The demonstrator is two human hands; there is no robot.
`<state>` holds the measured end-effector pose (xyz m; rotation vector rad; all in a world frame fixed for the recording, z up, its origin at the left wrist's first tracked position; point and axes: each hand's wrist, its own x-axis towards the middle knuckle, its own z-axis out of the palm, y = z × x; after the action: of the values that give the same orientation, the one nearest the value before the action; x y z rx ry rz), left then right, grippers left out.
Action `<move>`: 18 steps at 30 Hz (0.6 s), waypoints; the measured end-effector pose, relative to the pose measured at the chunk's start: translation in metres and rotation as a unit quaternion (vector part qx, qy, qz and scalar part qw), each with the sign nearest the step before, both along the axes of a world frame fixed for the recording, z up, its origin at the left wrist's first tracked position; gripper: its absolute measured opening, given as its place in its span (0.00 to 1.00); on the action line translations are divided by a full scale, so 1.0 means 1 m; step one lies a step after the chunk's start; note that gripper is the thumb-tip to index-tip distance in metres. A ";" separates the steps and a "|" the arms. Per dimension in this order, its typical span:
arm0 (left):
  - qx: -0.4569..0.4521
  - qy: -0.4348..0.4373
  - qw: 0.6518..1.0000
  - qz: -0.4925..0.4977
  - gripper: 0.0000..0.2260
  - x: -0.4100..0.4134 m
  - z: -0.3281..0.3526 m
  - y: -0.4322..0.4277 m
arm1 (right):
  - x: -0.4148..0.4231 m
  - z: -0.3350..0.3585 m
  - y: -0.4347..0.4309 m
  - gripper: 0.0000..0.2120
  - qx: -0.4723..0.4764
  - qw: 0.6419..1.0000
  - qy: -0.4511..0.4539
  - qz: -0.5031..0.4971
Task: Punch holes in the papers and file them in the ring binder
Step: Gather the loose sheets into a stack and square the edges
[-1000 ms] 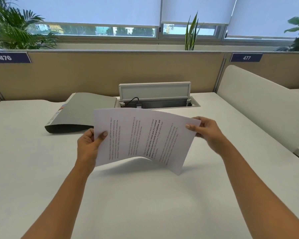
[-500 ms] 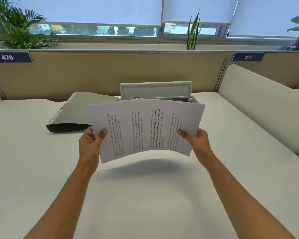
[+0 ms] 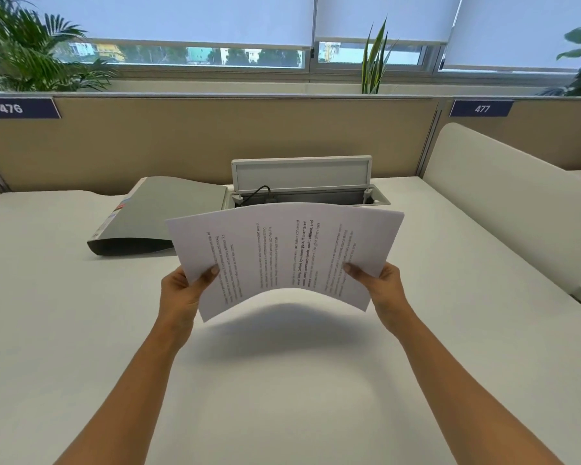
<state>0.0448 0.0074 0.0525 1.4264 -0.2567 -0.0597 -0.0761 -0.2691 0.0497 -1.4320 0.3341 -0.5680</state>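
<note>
White desk surface (image 3: pixel 81 330) fills the lower part of the frame, closed off behind by a tan partition (image 3: pixel 182 139) bearing the number plates 476 and 477, with windows, lowered blinds and potted plants seen along the top. At centre, just under the partition, an open cable tray (image 3: pixel 302 193) is set into the desk, its lid raised and a black cable visible inside.

A sheaf of printed papers (image 3: pixel 285 256) is held in mid-air at the centre of the frame, clear of the desk, with its shadow cast on the surface below. It is turned sideways so that the lines of text run up and down, and it is bowed upward in the middle. Its lower left corner is pinched by the left hand (image 3: pixel 182 293), thumb on the printed face and the other fingers hidden behind; its lower right corner is gripped likewise by the right hand (image 3: pixel 383 286). How many sheets are held cannot be told.

The grey ring binder (image 3: pixel 158 216) lies closed on the desk at centre left, just beside the cable tray and partly covered by the left edge of the papers as seen from the head camera.

No punched holes can be made out along any visible edge, and no hole punch is seen anywhere in the frame. The task is therefore judged to be at its very beginning: the papers have only been taken in hand, while punching, opening the binder and filing are all left to be done.
</note>
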 end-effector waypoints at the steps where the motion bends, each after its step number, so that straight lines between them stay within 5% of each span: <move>1: 0.007 0.004 1.000 -0.006 0.08 -0.001 -0.002 0.000 | -0.001 -0.003 0.000 0.10 0.000 1.000 0.006 0.002; 18: 0.058 0.087 0.994 -0.034 0.13 -0.010 -0.029 -0.002 | -0.005 -0.024 0.004 0.14 -0.017 0.997 0.078 -0.019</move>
<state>0.0349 0.0052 0.0239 1.5179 -0.1599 -0.2577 -0.0808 -0.2648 0.0254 -1.5089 0.4788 -0.4952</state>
